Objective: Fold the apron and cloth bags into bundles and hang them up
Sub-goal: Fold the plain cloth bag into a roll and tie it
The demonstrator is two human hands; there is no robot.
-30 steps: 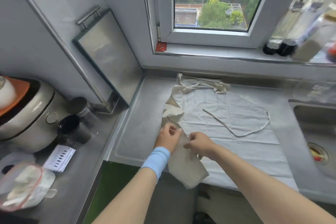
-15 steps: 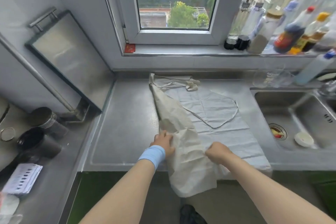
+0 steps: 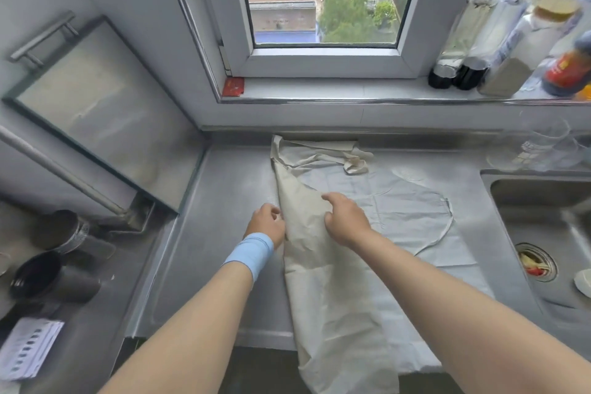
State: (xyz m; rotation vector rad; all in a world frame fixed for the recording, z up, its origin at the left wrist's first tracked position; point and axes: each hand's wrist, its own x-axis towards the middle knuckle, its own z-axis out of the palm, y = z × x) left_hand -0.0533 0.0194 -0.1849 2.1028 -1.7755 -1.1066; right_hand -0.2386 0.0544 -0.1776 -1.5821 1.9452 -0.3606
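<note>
One steel counter (image 3: 224,233) carries a pale apron (image 3: 399,217), left side folded over, hanging off the front. The right hand (image 3: 345,221) presses the fold, fingers loose; the left hand (image 3: 267,224) curls at its edge, grip unclear.

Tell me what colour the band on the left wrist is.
Light blue, plain; the wristband shows best in the head view.

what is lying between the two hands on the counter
In the head view, the folded-over beige flap of the apron fills the gap between the left hand and the right hand.
</note>
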